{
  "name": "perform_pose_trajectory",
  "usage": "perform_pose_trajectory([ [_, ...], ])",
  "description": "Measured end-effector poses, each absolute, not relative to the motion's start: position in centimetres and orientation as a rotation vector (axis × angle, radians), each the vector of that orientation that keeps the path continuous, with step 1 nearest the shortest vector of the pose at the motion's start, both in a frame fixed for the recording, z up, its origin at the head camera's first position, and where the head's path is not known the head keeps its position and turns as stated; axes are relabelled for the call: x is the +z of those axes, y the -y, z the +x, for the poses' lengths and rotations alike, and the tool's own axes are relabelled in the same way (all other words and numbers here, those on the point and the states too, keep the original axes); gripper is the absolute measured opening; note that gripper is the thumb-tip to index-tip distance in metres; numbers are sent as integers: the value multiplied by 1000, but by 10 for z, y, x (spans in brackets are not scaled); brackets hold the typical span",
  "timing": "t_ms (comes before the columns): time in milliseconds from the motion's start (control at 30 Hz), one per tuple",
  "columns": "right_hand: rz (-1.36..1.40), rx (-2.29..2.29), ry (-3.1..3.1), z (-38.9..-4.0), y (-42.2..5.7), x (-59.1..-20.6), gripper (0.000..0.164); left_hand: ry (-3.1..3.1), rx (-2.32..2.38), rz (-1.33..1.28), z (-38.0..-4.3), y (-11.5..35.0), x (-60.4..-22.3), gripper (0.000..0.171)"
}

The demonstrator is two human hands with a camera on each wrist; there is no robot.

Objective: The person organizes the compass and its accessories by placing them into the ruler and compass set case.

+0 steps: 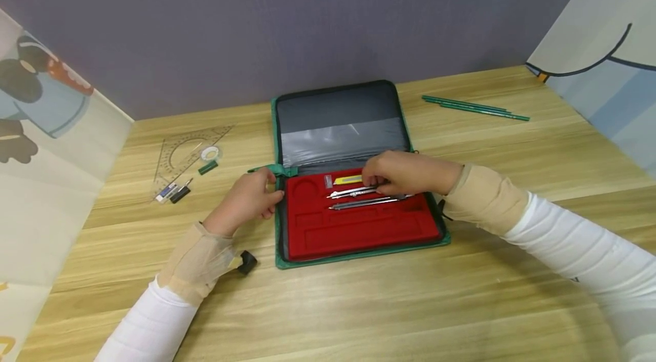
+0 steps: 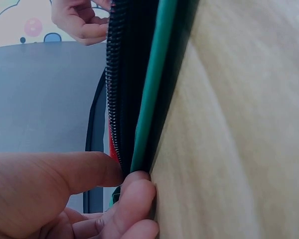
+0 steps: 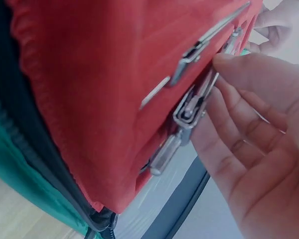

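Observation:
A green zip case (image 1: 338, 111) lies unfolded on the table, a red moulded insert (image 1: 364, 242) in its near half. My left hand (image 1: 248, 197) is at the case's left side; in the left wrist view its thumb and fingers pinch the zipped edge (image 2: 114, 84). Over the insert, my right hand (image 1: 392, 171) pinches a metal drawing compass (image 3: 192, 107) between thumb and fingers. A second metal drawing instrument (image 1: 359, 204) lies in the insert nearer to me. Beyond the held compass sit a yellow utility knife (image 1: 347, 180), partly behind the right hand, and a small clear box (image 1: 328, 181).
On the left lie a clear set square (image 1: 165, 160), a white tape roll (image 1: 209, 153), a small green block (image 1: 208, 167), an eraser (image 1: 166, 192) and a small black piece (image 1: 180, 195). Green pencils (image 1: 476, 107) lie at the back right, before a grey wall (image 1: 328, 20).

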State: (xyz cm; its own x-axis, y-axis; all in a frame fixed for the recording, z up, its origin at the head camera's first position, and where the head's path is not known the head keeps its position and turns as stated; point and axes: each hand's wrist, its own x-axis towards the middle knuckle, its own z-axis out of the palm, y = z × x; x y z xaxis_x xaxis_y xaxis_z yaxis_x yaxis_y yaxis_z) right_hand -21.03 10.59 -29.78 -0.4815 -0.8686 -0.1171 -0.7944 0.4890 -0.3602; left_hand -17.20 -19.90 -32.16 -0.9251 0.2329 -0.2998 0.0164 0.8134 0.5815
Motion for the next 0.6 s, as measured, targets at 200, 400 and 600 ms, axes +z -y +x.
perform_pose_trajectory([
  [200,-1423,-382,-2450,-210,-107,-299,16,-2639,840,184,-173,199,-322,34],
  [400,-1409,-391,-2461,-208,-106,-299,16,-2640,839,192,-172,199,-321,34],
  [600,-1380,-464,-2478,-208,-103,-304,12,-2642,835,195,-173,199,-322,35],
])
